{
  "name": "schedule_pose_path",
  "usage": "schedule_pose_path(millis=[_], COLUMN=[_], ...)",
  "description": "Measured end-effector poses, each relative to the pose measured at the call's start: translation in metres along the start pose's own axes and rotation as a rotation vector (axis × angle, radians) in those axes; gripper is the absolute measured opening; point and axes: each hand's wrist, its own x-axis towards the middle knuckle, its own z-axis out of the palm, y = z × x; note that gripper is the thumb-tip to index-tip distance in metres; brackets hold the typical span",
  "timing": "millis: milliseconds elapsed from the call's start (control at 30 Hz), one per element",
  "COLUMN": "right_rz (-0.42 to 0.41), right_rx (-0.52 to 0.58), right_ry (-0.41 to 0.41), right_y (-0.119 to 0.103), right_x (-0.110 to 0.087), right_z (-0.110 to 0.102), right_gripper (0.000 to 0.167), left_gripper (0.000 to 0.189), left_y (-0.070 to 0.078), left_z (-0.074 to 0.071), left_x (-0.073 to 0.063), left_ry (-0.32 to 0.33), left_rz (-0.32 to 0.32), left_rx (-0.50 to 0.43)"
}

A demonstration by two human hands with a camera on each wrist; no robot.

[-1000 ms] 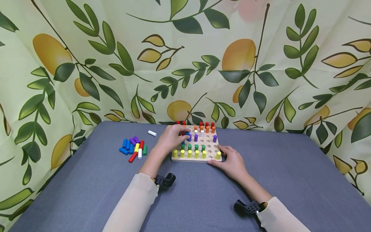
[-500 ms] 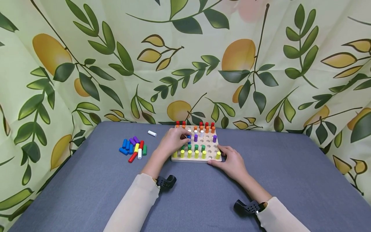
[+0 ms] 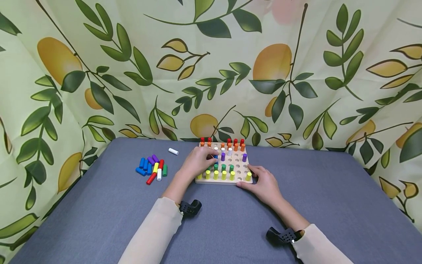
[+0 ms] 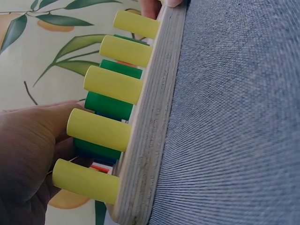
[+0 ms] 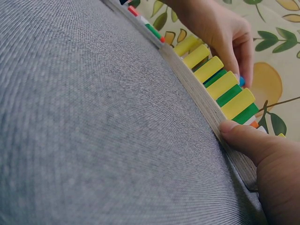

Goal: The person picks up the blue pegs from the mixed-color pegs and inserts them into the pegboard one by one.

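Note:
A wooden pegboard (image 3: pixel 224 182) lies on the table with rows of yellow, green, purple, white, orange and red pegs standing in it. My left hand (image 3: pixel 197 160) reaches over its left half and pinches a blue peg (image 3: pixel 215 157) among the rows; the peg also shows at the fingertips in the right wrist view. How deep its lower end sits is hard to tell. My right hand (image 3: pixel 263 183) grips the board's front right corner, thumb on the front edge. Yellow pegs (image 4: pixel 98 130) of the front row partly hide the left hand (image 4: pixel 28 150) in the left wrist view.
Left of the board lies a loose pile of blue, purple, red, yellow, white and green pegs (image 3: pixel 145 164). A single white peg (image 3: pixel 173 151) lies apart behind it. A patterned cloth (image 3: pixel 211 91) hangs behind the blue-grey table (image 3: pixel 224 227).
My left hand has shifted slightly rightward and lower over the board, with the blue peg moving down between its fingers. My right hand stays in place at the corner.

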Motion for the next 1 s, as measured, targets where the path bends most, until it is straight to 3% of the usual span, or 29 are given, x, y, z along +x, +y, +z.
schedule_pose_path(millis=[533, 1000], right_rz=[-0.013, -0.002], right_rx=[-0.005, -0.004], right_ry=[0.012, -0.001], right_y=[0.0008, 0.0004], right_x=[-0.0003, 0.0000], right_z=[0.0000, 0.0002], right_gripper=[0.082, 0.083], left_gripper=[0.025, 0.022], left_y=[-0.0012, -0.0010], left_z=[-0.0011, 0.0013], left_x=[-0.0002, 0.0003], left_ry=[-0.031, -0.034], left_rz=[0.005, -0.051], left_rx=[0.049, 0.007])
